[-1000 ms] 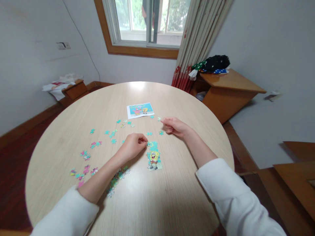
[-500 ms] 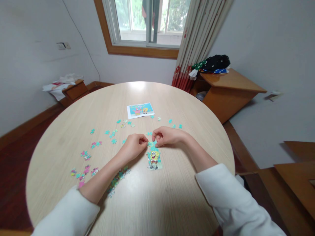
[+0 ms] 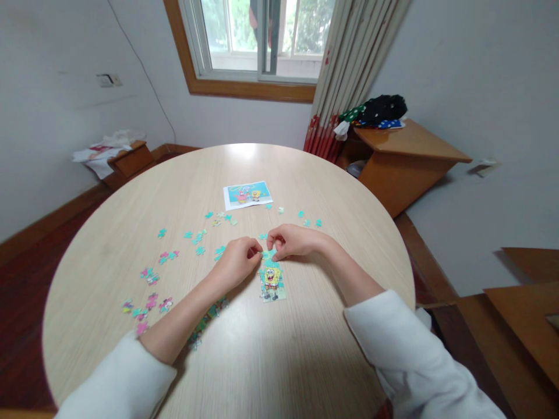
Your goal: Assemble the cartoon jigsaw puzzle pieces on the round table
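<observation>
A joined strip of jigsaw puzzle (image 3: 272, 282) with a yellow cartoon sponge figure lies flat on the table. At its upper left corner, my left hand (image 3: 240, 259) is closed, thumb and index fingertips pinching the edge of a turquoise puzzle piece (image 3: 266, 256). My right hand (image 3: 293, 241) is closed from the other side, its fingertips on the same turquoise top part of the strip. Its fingers partly cover the pieces there. Just beyond the fingers lies a small loose turquoise piece (image 3: 262, 236).
Loose pink and turquoise pieces (image 3: 149, 275) are scattered over the left of the round table (image 3: 323, 349). More green pieces (image 3: 212, 312) lie partly under my left forearm. A printed reference picture (image 3: 247, 195) lies farther back. Several turquoise pieces (image 3: 307, 223) sit beyond my right hand.
Both hands stay at the top of the strip; the right fingers have shifted very slightly left. The whole view has moved a little.
</observation>
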`<state>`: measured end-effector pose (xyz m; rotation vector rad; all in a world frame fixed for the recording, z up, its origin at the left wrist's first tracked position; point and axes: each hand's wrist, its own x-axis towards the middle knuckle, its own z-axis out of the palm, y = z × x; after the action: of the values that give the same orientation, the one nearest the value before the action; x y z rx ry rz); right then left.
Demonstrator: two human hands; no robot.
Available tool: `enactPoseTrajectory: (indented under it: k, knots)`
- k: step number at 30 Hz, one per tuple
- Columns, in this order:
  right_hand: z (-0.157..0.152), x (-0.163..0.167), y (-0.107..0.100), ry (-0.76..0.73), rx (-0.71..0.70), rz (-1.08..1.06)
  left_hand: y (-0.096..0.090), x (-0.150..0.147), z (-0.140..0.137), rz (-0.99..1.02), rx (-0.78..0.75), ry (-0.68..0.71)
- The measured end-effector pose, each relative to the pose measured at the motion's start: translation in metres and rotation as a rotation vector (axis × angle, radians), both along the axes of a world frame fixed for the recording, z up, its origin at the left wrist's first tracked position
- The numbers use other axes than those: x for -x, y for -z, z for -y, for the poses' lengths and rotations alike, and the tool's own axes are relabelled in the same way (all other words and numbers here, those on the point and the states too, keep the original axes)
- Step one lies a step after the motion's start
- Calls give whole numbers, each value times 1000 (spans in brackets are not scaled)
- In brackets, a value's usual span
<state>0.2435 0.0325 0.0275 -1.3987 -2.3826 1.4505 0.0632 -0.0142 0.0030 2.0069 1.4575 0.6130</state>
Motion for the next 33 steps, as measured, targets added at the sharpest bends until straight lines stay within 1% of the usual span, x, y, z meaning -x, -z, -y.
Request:
enactPoseTrajectory:
  k: [14, 23, 28, 33]
  knots:
    - [0, -1, -1, -10, -10, 19, 1, 2, -1, -76, -46, 41]
    - [-1, -1, 0, -10, -10, 10, -2, 8, -1, -51, -56, 141]
    - [-1, 0, 1, 3, -4, 1, 1, 8, 0, -41, -58, 114]
    - [-1, -1, 3, 6, -7, -6, -3, 7, 1, -54, -24, 81]
